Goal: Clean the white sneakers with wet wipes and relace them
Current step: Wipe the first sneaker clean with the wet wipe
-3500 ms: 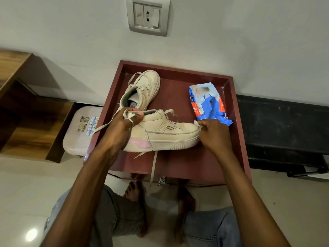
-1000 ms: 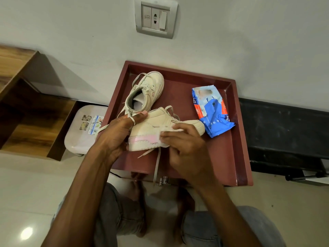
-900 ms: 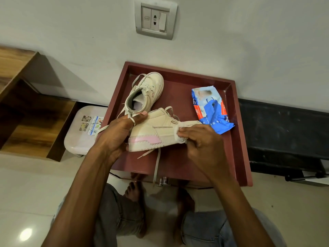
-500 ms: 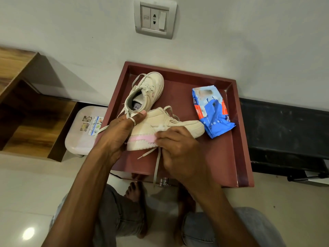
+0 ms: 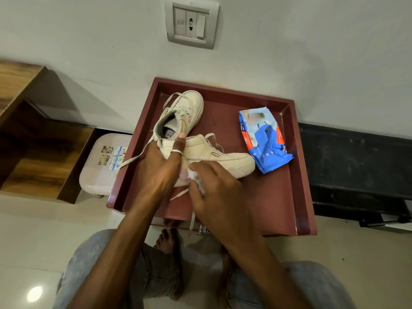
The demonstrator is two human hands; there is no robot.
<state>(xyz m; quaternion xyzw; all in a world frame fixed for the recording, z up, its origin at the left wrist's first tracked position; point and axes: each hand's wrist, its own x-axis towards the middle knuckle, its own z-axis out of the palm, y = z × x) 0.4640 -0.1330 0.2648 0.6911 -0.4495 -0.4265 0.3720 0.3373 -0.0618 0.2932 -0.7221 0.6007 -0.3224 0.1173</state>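
The blue wet-wipe pack [image 5: 264, 139] lies beyond and to the right of the right hand [image 5: 219, 192]; its white and red lettering is too small and creased to read. The left hand [image 5: 159, 168] grips the heel of the near sneaker [image 5: 225, 159], its ringed thumb hooked over the collar. The right hand, fingers curled, pinches a white wipe [image 5: 196, 178] against that sneaker's side, just beside the left hand. The second sneaker [image 5: 187, 114] sits just beyond the left thumb. Both sneakers rest on the red-brown table [image 5: 289, 201]. A loose lace [image 5: 192, 220] hangs over the table's front edge, beneath the right wrist.
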